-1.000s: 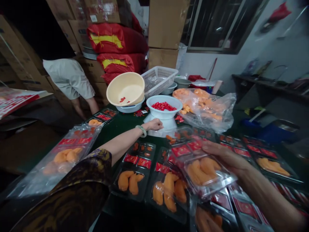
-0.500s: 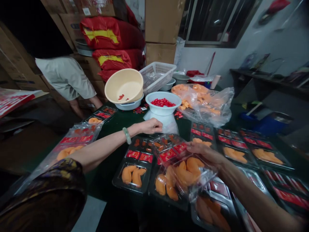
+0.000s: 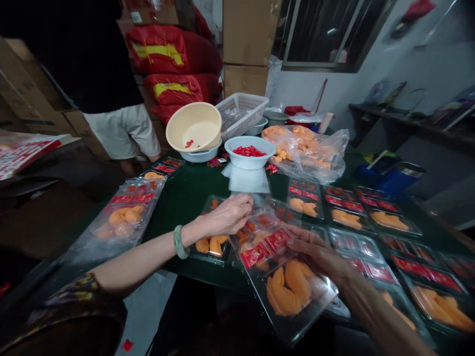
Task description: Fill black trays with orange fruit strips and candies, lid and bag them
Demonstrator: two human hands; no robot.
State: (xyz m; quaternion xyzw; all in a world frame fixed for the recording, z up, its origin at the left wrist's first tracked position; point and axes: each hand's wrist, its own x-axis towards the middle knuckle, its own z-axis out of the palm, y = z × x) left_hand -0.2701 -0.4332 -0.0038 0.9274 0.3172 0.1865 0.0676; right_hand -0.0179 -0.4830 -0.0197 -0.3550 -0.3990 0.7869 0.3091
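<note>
My right hand (image 3: 309, 247) grips the right side of a black compartment tray (image 3: 274, 282), tilted toward me above the table's near edge. The tray holds curved orange pieces (image 3: 289, 287), two red packets (image 3: 266, 247) and small brown-red bits, under clear plastic. At its far end my left hand (image 3: 232, 215), with a green bangle on the wrist, is closed, its fingertips pinching clear plastic bag (image 3: 261, 210). Partly hidden behind the left hand, another filled tray (image 3: 211, 247) lies on the table. Beyond it is a stack of clear bags (image 3: 248, 179).
Filled trays (image 3: 345, 212) stand in rows at right; bagged ones (image 3: 128, 212) lie at left. Behind are a pale blue bowl of red packets (image 3: 249, 152), a cream basin (image 3: 193, 123), a white basket (image 3: 245, 113) and a bag of orange pieces (image 3: 308, 153). A person (image 3: 118, 128) stands back left.
My left hand has come from beside the bag stack to the tray's far end. My right hand has brought the tray nearer and lower. The person at back left has moved right.
</note>
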